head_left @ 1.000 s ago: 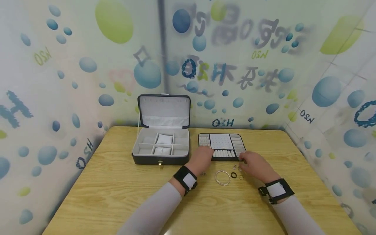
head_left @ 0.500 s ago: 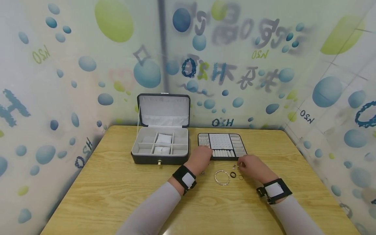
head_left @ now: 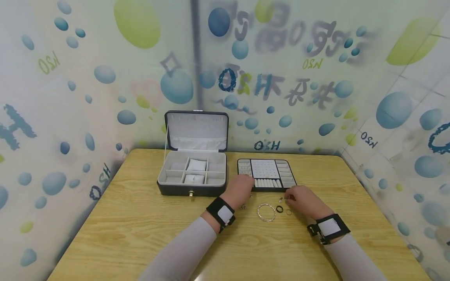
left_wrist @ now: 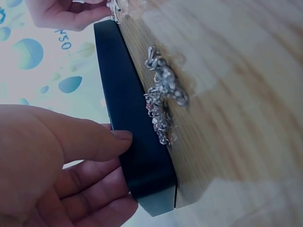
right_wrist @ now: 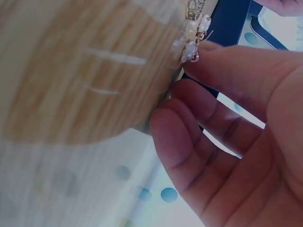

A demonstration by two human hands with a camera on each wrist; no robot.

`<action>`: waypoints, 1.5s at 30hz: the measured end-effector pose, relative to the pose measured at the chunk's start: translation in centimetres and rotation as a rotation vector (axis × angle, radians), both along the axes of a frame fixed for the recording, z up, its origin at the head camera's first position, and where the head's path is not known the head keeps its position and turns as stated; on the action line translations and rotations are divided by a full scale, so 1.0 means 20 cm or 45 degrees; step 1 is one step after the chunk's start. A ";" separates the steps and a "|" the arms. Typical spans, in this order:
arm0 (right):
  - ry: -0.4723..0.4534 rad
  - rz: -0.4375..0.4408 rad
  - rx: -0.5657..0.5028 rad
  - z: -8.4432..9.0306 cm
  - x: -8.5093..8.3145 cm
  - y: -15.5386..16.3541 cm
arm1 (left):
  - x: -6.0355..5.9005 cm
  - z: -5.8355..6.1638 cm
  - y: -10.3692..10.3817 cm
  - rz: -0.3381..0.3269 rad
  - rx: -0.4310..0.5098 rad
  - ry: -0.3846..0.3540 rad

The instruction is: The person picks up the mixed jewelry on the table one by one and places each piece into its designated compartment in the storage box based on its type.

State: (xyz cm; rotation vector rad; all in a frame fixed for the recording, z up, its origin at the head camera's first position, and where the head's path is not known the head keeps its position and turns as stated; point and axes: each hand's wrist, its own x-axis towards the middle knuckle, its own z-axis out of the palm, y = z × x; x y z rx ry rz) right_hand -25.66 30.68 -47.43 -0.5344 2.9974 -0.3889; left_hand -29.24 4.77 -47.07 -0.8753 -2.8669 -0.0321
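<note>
Fingers of the left hand (head_left: 240,190) lie loosely apart against the tray's (head_left: 267,173) front-left edge. Right hand (head_left: 304,201), before the tray's right corner, pinches an earring (right_wrist: 193,45); a bangle (head_left: 266,212) lies nearer.

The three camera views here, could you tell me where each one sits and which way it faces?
Head: above, facing forward and down over the wooden table; both forearms, left hand, right hand, open jewellery box.
Left wrist: low, looking past the left hand's fingers at the black tray edge.
Right wrist: low, looking past the right hand's fingers at an earring.
Shared: tray and table appear in all.
</note>
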 end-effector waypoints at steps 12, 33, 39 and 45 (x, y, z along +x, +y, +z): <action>0.025 0.022 0.007 -0.02 -0.01 0.01 | -0.02 -0.02 -0.01 -0.039 0.037 0.027; -0.104 -0.134 -0.200 0.00 -0.02 0.05 | -0.02 -0.01 -0.01 -0.029 0.013 -0.007; -0.106 -0.164 -0.300 0.01 -0.02 0.05 | -0.01 -0.01 -0.01 -0.025 0.024 -0.001; -0.110 -0.202 -0.395 0.01 -0.02 0.05 | -0.01 -0.01 -0.02 -0.020 0.010 0.040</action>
